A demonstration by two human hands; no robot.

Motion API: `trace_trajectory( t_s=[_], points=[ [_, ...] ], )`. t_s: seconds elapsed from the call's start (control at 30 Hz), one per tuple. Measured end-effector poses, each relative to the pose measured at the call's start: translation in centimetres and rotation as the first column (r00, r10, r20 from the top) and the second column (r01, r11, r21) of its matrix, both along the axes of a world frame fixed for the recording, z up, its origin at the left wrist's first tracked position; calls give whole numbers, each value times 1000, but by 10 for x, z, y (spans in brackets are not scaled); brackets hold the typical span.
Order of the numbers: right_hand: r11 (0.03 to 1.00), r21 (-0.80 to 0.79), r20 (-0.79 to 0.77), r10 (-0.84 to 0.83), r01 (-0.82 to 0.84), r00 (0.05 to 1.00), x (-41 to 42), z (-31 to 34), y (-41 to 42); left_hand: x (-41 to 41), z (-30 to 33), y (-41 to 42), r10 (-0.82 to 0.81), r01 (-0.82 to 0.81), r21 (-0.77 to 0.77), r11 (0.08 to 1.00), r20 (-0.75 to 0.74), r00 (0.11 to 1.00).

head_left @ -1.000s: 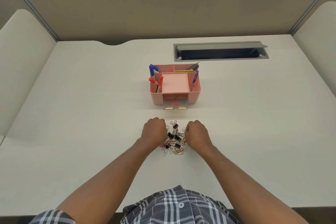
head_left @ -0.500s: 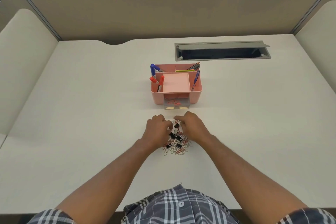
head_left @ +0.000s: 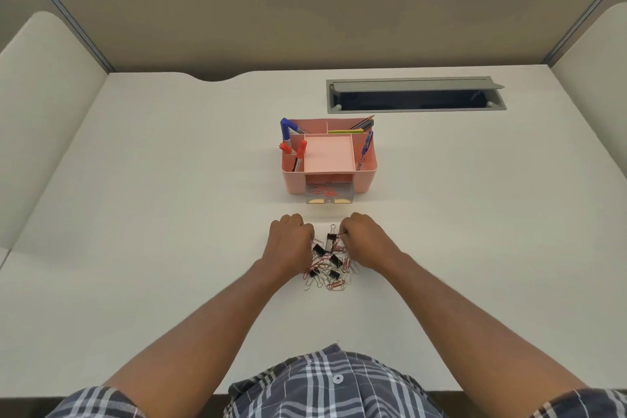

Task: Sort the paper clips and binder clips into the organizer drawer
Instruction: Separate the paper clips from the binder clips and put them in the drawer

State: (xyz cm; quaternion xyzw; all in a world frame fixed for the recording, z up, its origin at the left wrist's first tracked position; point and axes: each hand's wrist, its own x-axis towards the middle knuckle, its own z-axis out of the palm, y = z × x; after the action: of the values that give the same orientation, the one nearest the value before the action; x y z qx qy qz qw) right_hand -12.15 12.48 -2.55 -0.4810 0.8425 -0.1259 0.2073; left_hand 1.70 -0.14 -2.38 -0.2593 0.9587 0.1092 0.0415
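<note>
- Clip pile (head_left: 327,263) lies between left hand (head_left: 291,244) and right hand (head_left: 368,243), both curled; what either pinches cannot be told.
- Open drawer (head_left: 328,195) sits straight ahead beyond the pile, roughly equally near both hands.

Your hands flank the clip pile (head_left: 327,263), left hand (head_left: 291,246) and right hand (head_left: 364,241) touching its edges. Bare desk (head_left: 169,231) lies between pile and open drawer (head_left: 329,195). Pens (head_left: 291,146) stick up from the organizer (head_left: 368,173) behind it.
</note>
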Motion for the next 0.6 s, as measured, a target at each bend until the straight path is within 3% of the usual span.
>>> trace_trajectory(
  t_s=[0.27,0.6],
  points=[
    [994,52,108,-100,95,989,-4,9,9,3,-5,-5,-2,5,61,998,-57,998],
    [986,-106,43,-128,132,991,0,18,16,-7,-3,-7,-5,4,69,998,6,1000]
  ],
)
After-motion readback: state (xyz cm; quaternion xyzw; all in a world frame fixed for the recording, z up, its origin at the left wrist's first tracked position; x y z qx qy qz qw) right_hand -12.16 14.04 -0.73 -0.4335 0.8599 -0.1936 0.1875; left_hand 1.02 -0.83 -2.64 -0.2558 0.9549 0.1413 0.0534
